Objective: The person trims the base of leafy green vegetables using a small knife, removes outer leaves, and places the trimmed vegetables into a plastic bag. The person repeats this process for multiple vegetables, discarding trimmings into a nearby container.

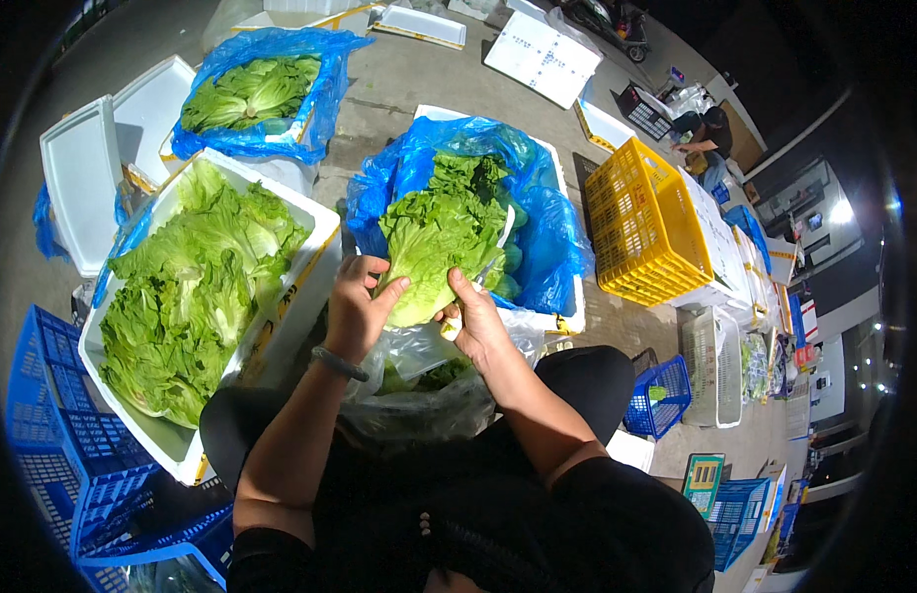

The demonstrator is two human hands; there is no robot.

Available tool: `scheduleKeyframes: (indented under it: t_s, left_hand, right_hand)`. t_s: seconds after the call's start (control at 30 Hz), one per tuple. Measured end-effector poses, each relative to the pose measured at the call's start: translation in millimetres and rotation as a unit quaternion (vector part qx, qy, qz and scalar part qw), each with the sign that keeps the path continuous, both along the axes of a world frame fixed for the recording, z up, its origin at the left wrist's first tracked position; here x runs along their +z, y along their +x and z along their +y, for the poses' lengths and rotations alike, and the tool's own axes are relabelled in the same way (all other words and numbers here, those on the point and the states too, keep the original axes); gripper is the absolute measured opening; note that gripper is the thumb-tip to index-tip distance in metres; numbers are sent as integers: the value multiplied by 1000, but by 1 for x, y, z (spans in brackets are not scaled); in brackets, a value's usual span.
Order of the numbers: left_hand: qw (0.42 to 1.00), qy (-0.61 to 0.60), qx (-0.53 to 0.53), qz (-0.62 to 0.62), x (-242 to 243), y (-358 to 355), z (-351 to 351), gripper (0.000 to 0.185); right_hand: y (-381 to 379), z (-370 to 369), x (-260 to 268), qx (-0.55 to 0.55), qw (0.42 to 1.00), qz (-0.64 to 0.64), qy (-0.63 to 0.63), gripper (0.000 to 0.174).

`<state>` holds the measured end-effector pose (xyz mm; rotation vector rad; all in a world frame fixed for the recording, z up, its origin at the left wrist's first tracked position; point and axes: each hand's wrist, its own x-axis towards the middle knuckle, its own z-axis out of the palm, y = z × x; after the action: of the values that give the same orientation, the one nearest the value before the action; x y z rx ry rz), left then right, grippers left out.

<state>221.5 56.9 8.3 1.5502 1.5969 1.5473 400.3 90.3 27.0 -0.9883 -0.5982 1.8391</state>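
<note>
In front of me a head of green leaf lettuce (pixel 436 241) is held tilted over a foam box. My left hand (pixel 361 300) grips its lower left edge between thumb and fingers. My right hand (pixel 475 315) is closed around a knife with a pale handle (pixel 451 328); part of its blade (pixel 489 268) shows beside the leaves. The right thumb also presses against the lettuce. Behind is the blue plastic liner (pixel 551 215) of the foam box, with more green produce partly hidden in it. Below my hands, a clear plastic bag (pixel 421 404) contains dark green leaves.
At left stands a white foam box (pixel 325 222) heaped with lettuce (pixel 206 274). Another blue-lined box (pixel 332 89) holds lettuce behind it. Blue crates (pixel 88 445) lie at lower left. To the right are a yellow crate (pixel 636 230) and a blue basket (pixel 662 400). A person (pixel 714 137) sits farther off.
</note>
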Motion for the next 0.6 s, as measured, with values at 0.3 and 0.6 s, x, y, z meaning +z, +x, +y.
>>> scheduleKeyframes:
  t_s: [0.3,0.6]
  left_hand:
    - [990,-87,-45,-99,8,-17,-1,33]
    - [907,-215,-78,354,7,-54,-80,61]
  right_hand:
    - [1,6,-15,-5,1000,-23,-19,39]
    - [74,-3,1,98,988,5,120,40]
